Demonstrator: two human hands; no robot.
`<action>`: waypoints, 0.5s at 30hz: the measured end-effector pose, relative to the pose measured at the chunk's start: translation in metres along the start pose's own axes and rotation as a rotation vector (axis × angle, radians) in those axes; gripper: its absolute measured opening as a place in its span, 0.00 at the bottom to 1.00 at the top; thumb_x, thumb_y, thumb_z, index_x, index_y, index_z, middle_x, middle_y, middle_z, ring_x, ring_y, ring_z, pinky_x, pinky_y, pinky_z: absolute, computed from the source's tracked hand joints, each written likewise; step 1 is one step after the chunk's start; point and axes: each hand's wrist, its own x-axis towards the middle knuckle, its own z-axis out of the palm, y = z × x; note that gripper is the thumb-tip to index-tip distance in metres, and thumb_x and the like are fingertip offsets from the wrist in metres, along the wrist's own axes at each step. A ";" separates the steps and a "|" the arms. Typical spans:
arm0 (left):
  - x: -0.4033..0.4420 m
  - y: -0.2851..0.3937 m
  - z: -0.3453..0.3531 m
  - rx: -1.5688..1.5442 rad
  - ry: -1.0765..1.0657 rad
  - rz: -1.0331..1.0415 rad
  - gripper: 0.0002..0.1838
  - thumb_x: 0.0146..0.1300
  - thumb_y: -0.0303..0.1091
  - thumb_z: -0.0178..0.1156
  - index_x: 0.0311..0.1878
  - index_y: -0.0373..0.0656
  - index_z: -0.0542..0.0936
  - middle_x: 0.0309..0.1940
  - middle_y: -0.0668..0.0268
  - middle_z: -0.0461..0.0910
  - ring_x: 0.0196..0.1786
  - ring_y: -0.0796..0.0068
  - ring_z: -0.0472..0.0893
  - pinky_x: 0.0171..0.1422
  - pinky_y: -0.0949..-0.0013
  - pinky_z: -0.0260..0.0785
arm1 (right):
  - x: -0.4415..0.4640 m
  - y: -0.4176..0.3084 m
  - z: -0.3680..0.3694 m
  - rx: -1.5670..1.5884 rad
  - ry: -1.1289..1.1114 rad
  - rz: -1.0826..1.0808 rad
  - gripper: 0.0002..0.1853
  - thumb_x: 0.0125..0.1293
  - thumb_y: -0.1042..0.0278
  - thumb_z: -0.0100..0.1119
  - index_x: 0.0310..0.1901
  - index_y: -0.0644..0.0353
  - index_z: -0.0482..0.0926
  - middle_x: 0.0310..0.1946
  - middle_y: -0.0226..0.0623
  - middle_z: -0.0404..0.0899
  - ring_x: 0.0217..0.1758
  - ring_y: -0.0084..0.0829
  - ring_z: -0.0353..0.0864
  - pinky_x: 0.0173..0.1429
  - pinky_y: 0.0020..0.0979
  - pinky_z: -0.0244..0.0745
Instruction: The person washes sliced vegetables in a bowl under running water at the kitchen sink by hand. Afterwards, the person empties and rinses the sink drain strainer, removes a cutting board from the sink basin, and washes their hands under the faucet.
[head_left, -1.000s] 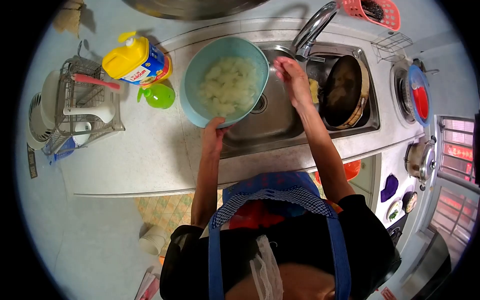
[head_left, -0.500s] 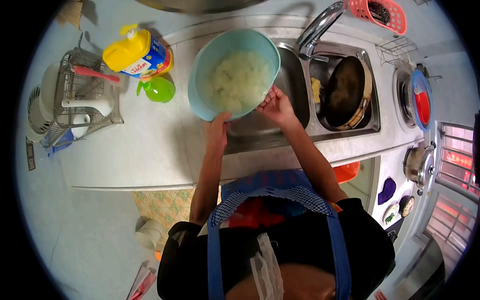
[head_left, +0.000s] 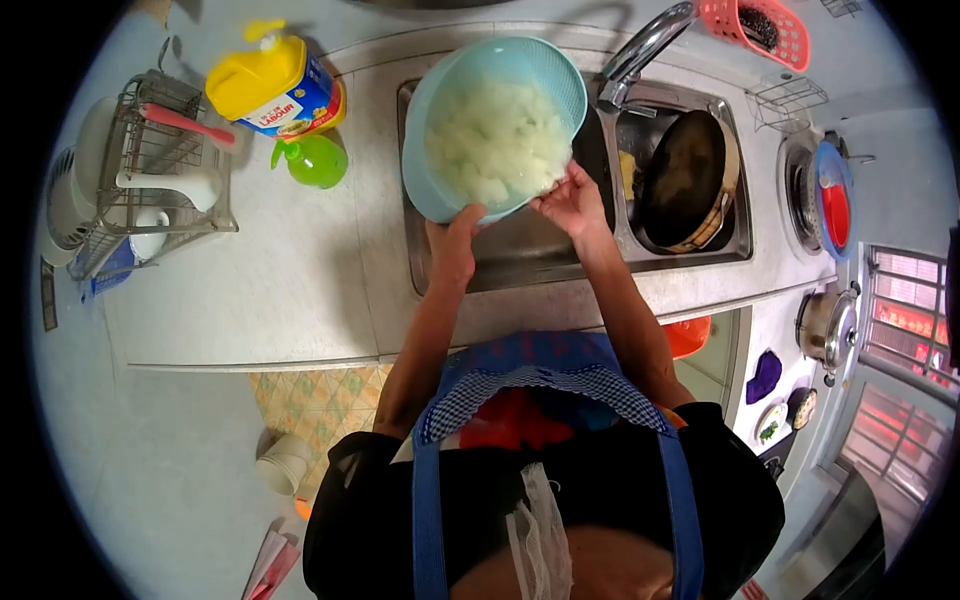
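Observation:
A light blue draining basin (head_left: pixel 418 150) with a perforated right side is held over the left bowl of the steel sink (head_left: pixel 530 250). In it lie pale, whitish chunks of food (head_left: pixel 500 145), heaped toward the lower right; their kind is unclear. My left hand (head_left: pixel 458 245) grips the near rim, with the thumb over the edge. At the lower right rim, my right hand (head_left: pixel 575 203) has its fingers closed on the edge, close to the chunks. Fingers under the basin are hidden.
A dark wok (head_left: pixel 685 180) rests in the right sink bowl beside a yellow sponge (head_left: pixel 627 175). The faucet (head_left: pixel 645 50) arches behind. To the left stand a yellow detergent jug (head_left: pixel 265 85), a green pump bottle (head_left: pixel 315 162) and a wire dish rack (head_left: pixel 150 150).
Both hands have shifted the basin to the right, fully over the left sink bowl. The cloudy liquid around the chunks has dropped, and they show more plainly.

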 end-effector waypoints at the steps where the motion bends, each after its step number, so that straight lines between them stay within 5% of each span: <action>1: 0.000 -0.001 0.000 -0.004 -0.005 0.011 0.27 0.47 0.24 0.56 0.54 0.32 0.65 0.47 0.58 0.71 0.45 0.66 0.76 0.43 0.64 0.75 | -0.004 0.001 0.005 -0.007 0.022 -0.005 0.19 0.65 0.57 0.36 0.51 0.55 0.70 0.53 0.38 0.71 0.58 0.38 0.66 0.61 0.49 0.55; 10: -0.010 -0.003 0.014 -0.058 0.011 0.019 0.28 0.47 0.24 0.56 0.55 0.33 0.65 0.46 0.58 0.71 0.46 0.67 0.75 0.43 0.65 0.75 | -0.007 0.004 0.016 0.055 0.050 -0.196 0.20 0.65 0.61 0.33 0.53 0.60 0.69 0.55 0.40 0.69 0.60 0.39 0.65 0.66 0.45 0.53; 15: -0.012 -0.008 0.016 -0.049 0.052 0.036 0.28 0.47 0.23 0.56 0.55 0.33 0.64 0.47 0.58 0.70 0.46 0.66 0.74 0.44 0.64 0.75 | -0.006 0.001 0.025 0.184 0.152 -0.399 0.15 0.63 0.66 0.43 0.49 0.60 0.72 0.50 0.37 0.73 0.55 0.36 0.70 0.63 0.45 0.58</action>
